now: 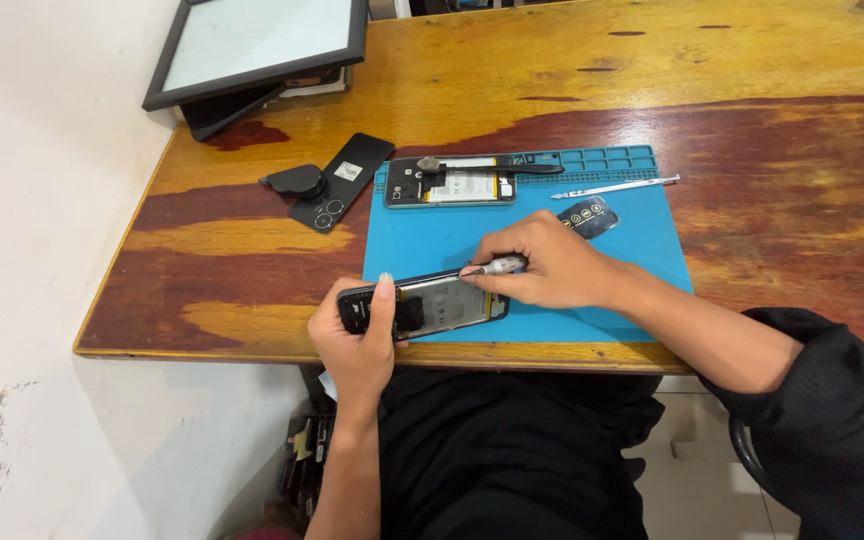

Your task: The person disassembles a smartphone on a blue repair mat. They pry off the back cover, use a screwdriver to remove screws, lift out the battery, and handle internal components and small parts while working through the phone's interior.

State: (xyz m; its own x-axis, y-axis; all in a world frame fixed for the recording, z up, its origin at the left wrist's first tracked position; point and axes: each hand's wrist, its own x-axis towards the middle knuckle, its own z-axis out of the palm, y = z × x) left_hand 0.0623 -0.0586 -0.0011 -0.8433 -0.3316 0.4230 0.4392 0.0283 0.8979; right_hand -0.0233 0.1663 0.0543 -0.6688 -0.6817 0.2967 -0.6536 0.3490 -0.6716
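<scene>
Blue silicone work mat (642,250) covers the middle of the wooden tabletop (772,130), and both of your hands work at its near edge. Your left hand (357,340) forms a closed grip around the left end of an opened phone (422,305), thumb pressed on its upper face; the phone lies flat, half on the mat and half over the tabletop edge. Your right hand (552,265), just right of the phone, pinches a silver-handled screwdriver (492,267) in a closed grip, its tip touching the phone's exposed interior beside your left thumb.

Beyond your right grip, at the far edge of the mat, lies a second opened phone (452,183) with a black tool (527,169) resting across it. To the right of that, thin metal tweezers (617,187) lie flat, and a small dark oval part (588,216) sits just past your right knuckles. Beyond your left grip, off the mat, a black back cover (344,180) lies beside a dark rounded object (295,181). A framed panel (257,45) occupies the far left corner.
</scene>
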